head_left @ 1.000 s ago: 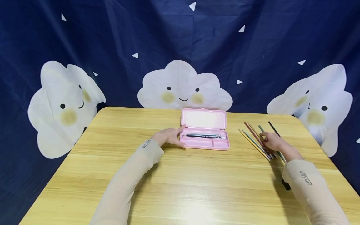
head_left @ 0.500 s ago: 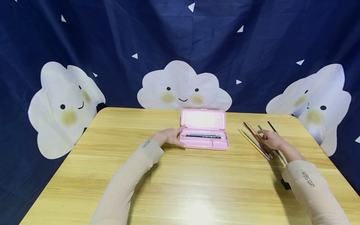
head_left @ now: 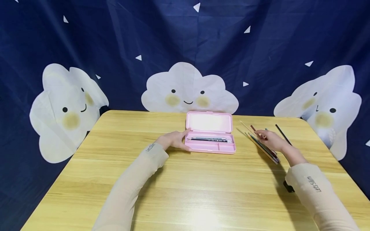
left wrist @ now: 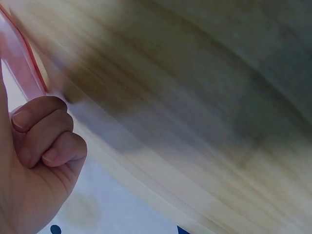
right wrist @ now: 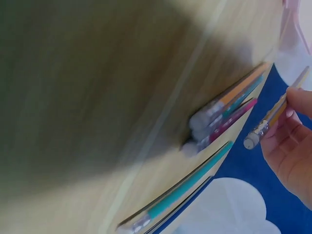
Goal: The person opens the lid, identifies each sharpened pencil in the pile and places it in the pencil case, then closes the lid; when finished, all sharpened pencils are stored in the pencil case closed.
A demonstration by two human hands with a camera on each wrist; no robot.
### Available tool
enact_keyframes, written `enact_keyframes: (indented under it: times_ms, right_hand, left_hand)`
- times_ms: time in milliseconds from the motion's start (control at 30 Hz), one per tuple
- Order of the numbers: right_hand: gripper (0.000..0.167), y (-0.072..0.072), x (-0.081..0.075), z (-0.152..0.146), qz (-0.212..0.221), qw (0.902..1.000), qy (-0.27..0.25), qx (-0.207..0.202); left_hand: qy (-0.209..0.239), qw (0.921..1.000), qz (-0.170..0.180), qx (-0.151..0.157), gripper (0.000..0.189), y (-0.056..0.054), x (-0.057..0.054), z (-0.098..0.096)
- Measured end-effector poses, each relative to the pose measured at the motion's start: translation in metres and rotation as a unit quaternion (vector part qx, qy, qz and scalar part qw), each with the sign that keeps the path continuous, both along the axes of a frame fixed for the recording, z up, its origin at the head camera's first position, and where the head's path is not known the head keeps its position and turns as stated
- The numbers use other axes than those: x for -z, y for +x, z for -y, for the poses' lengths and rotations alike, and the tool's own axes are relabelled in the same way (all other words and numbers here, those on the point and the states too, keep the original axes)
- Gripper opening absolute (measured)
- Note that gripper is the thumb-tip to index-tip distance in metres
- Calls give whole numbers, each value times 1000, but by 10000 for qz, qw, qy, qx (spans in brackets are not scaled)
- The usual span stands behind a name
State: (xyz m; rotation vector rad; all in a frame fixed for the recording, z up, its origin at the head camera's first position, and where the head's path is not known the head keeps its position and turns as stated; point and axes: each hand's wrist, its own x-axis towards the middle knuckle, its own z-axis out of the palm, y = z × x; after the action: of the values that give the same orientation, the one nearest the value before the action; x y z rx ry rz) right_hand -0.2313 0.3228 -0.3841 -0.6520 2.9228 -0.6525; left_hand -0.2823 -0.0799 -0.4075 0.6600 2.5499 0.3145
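Note:
A pink pencil case (head_left: 209,122) lies with its lid raised at the table's far middle, and a few pencils (head_left: 208,140) rest in its long compartment. My left hand (head_left: 172,140) holds the case's left end, thumb at the front corner and index finger toward the hinge. Its other fingers (left wrist: 46,131) are curled in the left wrist view. Between thumb and fingers, my right hand (head_left: 273,140) pinches a yellowish pencil (right wrist: 265,124), its eraser end toward the right wrist camera. That pencil is raised above several pencils (head_left: 264,150) bunched on the table.
A black pencil (head_left: 283,134) lies to the right of the bunch. In the right wrist view, a teal pencil (right wrist: 178,192) lies apart from the orange pencil (right wrist: 239,90) and its neighbours. A dark blue curtain (head_left: 124,38) with printed clouds hangs behind the wooden table (head_left: 179,186).
My right hand has lifted the yellowish pencil from the bunch and moved slightly left with it. The left hand and the pencil case stay where they were.

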Motion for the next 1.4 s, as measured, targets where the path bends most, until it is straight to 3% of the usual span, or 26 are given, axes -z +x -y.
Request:
enact_keyframes:
  times_ms: [233, 467, 633, 1400]
  right_hand:
    - [32, -3, -1, 14, -46, 9989, -365, -295]
    - [28, -8, 3, 31, -433, 9940, -820, -575]
    - [26, -13, 6, 44, -362, 9930, -927, -645]
    - [25, -41, 12, 110, -277, 9928, -187, -1153]
  left_hand:
    - [-7, 10000, -46, 47, 107, 0, 1, 0]
    - [-16, 10000, -44, 70, 106, 1, 0, 0]
    - [-28, 10000, -44, 65, 106, 1, -1, 0]
    - [2, 10000, -18, 20, 106, 1, -1, 1]
